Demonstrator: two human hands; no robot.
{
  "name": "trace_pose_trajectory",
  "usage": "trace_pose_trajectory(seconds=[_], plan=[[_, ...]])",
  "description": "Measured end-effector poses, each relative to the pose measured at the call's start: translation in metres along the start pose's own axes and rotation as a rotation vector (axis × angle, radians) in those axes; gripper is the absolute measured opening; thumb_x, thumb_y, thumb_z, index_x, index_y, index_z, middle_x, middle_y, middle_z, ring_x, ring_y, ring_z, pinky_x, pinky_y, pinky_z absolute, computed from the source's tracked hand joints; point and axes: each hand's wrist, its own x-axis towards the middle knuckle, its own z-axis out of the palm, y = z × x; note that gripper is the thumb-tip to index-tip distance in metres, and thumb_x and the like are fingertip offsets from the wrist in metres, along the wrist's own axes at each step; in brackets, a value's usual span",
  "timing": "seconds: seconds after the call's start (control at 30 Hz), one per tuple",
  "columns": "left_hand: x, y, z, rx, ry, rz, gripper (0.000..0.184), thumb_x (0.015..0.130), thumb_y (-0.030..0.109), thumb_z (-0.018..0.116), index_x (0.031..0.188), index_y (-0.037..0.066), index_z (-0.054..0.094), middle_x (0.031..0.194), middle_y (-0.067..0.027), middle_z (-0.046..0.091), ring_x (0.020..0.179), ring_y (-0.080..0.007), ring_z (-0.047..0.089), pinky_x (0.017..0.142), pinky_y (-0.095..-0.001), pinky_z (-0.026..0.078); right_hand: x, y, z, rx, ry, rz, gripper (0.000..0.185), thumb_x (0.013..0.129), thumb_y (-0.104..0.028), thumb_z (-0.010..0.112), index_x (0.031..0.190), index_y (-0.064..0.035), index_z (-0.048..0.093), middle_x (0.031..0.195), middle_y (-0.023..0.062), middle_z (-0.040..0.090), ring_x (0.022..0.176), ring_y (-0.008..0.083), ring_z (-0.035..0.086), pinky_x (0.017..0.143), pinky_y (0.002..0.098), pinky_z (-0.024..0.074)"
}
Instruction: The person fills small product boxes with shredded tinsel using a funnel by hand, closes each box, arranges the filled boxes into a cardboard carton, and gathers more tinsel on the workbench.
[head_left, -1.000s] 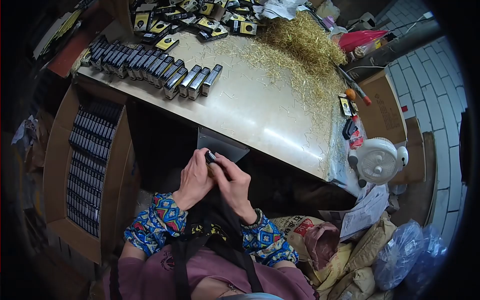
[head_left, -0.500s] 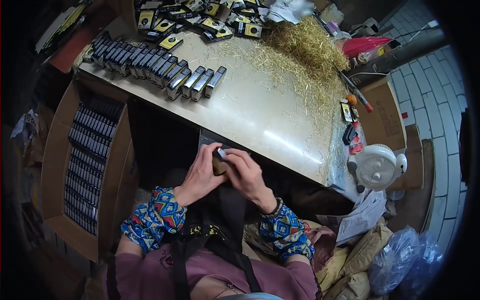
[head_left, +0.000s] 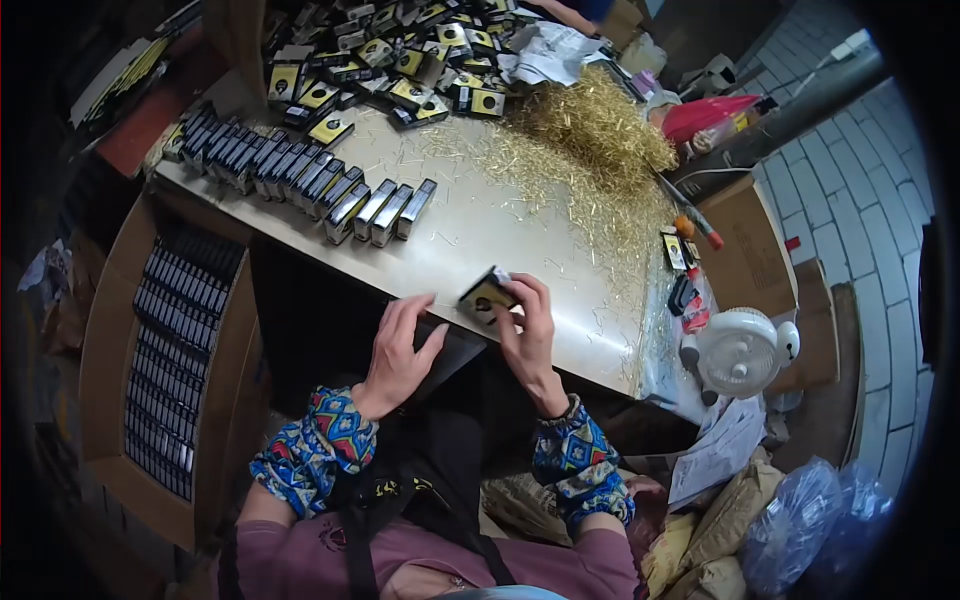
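Between the fingers and thumb of my right hand is a small black and yellow box, held tilted over the table's front edge. My left hand is empty, its thumb apart from the fingers, just left of that box and near the edge. A row of similar boxes stands upright along the left part of the table, narrow silvery sides upward. Many more such boxes lie in a loose heap at the back.
Thin gold strips are piled at the back right and scattered forward. An open carton packed with boxes stands at my left. To the right are a white fan, papers and plastic bags. Another person's arm shows at the far edge.
Both hands were together around the box over my lap. My right hand has carried it up and right to the table edge, and my left hand has let go and opened.
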Motion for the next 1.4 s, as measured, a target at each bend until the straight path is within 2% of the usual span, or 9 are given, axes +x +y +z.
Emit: trace_pose_trajectory(seconds=[0.23,0.27,0.43,0.53,0.7,0.87,1.03,1.1,1.4], plan=[[0.042,-0.015,0.0,0.134,0.067,0.069,0.039,0.081,0.005,0.073,0.118,-0.002,0.06,0.105,-0.0157,0.062,0.097,-0.0307,0.061,0.087,-0.0371,0.048,0.04,0.014,0.031,0.284,-0.127,0.01,0.051,0.095,0.0,0.059,0.143,0.0001,0.042,0.146,0.0152,0.045,0.131,0.0265,0.051,0.103,0.0351,0.0484],[0.047,-0.022,-0.004,0.243,0.068,0.085,0.047,0.079,0.008,0.075,0.123,0.001,0.058,0.112,-0.015,0.06,0.105,-0.0324,0.057,0.094,-0.0424,0.044,0.059,0.02,0.035,0.356,-0.184,0.084,0.054,0.102,-0.018,0.053,0.148,0.0024,0.034,0.152,0.0167,0.039,0.138,0.027,0.043,0.114,0.038,0.036],[0.074,-0.046,0.002,0.689,0.38,0.209,0.088,0.07,0.024,0.083,0.145,0.012,0.038,0.149,-0.0177,0.03,0.138,-0.0418,0.027,0.111,-0.0605,0.025,0.149,0.038,0.088,0.73,-0.336,0.34,0.065,0.106,-0.048,0.034,0.145,0.0036,0.041,0.146,0.0164,0.048,0.138,0.0249,0.041,0.115,0.0369,0.0288],[0.08,-0.052,0.004,0.708,0.317,0.059,0.092,0.071,0.022,0.082,0.147,0.009,0.034,0.155,-0.0219,0.022,0.145,-0.048,0.015,0.112,-0.0658,0.018,0.162,0.026,0.104,0.848,-0.732,0.423,0.067,0.106,-0.051,0.032,0.142,0.0028,0.048,0.142,0.0145,0.052,0.13,0.023,0.047,0.112,0.0344,0.0331],[0.076,-0.057,-0.004,0.359,0.493,0.221,0.088,0.088,0.041,0.071,0.151,0.002,0.024,0.156,-0.031,0.014,0.143,-0.0536,0.011,0.112,-0.0668,0.015,0.191,0.015,0.104,0.74,-0.789,0.341,0.075,0.103,-0.057,0.028,0.15,0.0017,0.033,0.155,0.0188,0.034,0.145,0.0302,0.031,0.12,0.0425,0.0229],[0.107,-0.068,-0.051,-0.079,0.877,-0.128,0.075,0.101,0.026,0.052,0.154,-0.001,0.006,0.158,-0.0293,-0.002,0.149,-0.0419,-0.001,0.12,-0.0521,0.007,0.25,-0.03,0.15,0.559,-0.907,0.2,0.073,0.103,-0.057,0.035,0.154,-0.0055,0.026,0.159,0.0162,0.029,0.146,0.0273,0.028,0.119,0.0423,0.0254],[0.157,-0.109,-0.103,-0.164,1.083,-0.204,0.075,0.103,0.04,0.047,0.156,0.003,0.009,0.161,-0.027,-0.002,0.15,-0.0381,0.003,0.12,-0.0503,0.01,0.274,-0.079,0.216,0.306,-0.93,0.035,0.075,0.102,-0.053,0.043,0.148,0.0048,0.034,0.153,0.0177,0.038,0.142,0.0255,0.035,0.117,0.0322,0.0276],[0.165,-0.116,-0.112,-0.043,0.927,-0.364,0.078,0.102,0.046,0.046,0.156,0.002,0.011,0.16,-0.029,0.003,0.15,-0.0399,0.007,0.121,-0.0499,0.012,0.278,-0.089,0.226,0.325,-1.16,-0.038,0.072,0.103,-0.053,0.041,0.147,0.0041,0.037,0.151,0.0199,0.041,0.141,0.0272,0.037,0.118,0.0341,0.027],[0.16,-0.145,-0.182,0.871,0.492,-0.188,0.065,0.097,0.044,0.054,0.141,-0.004,0.043,0.148,-0.0309,0.035,0.144,-0.0438,0.023,0.117,-0.057,0.018,0.244,-0.057,0.089,0.187,-0.594,0.299,0.051,0.103,-0.04,0.05,0.122,0.0063,0.06,0.115,0.0173,0.067,0.103,0.0224,0.066,0.082,0.0335,0.0546]])
